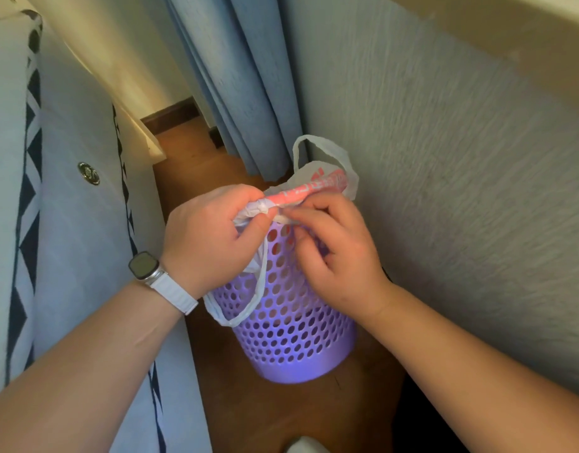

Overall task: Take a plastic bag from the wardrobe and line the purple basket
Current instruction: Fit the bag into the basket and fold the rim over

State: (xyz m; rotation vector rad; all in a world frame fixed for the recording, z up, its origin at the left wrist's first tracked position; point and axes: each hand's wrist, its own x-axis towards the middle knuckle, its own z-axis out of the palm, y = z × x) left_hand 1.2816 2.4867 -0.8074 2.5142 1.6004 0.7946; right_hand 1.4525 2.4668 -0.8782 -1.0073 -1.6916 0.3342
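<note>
Where the bag is: the plastic bag (314,188), white with red print, is bunched over the mouth of the purple basket (291,341). The basket stands on the wooden floor (249,403) close to the wall (461,191).
Left hand: the left hand (209,237) pinches a gathered fold of the bag at the near rim, thumb pressed against curled fingers (258,220).
Right hand: the right hand (334,256) is just beside it, fingertips together on the same bunched edge.
Basket axis: the long axis is upright, mouth facing up, base on the floor.
Bag lie: the bunched edge runs across the mouth from near-left to far-right. The far handle loop (317,142) stands up against the wall and the near handle loop (245,308) hangs outside the basket.
Progress: probably the rim-folding step; whether the bag reaches the bottom is hidden.
Risk, slip: pulling one side over the rim could drag the far side back in, since the film is loose there.
Risk, tip: the basket looks light, so a sideways tug may tilt it.
Risk, tear: hard stretching over the rim may split the thin film.
</note>
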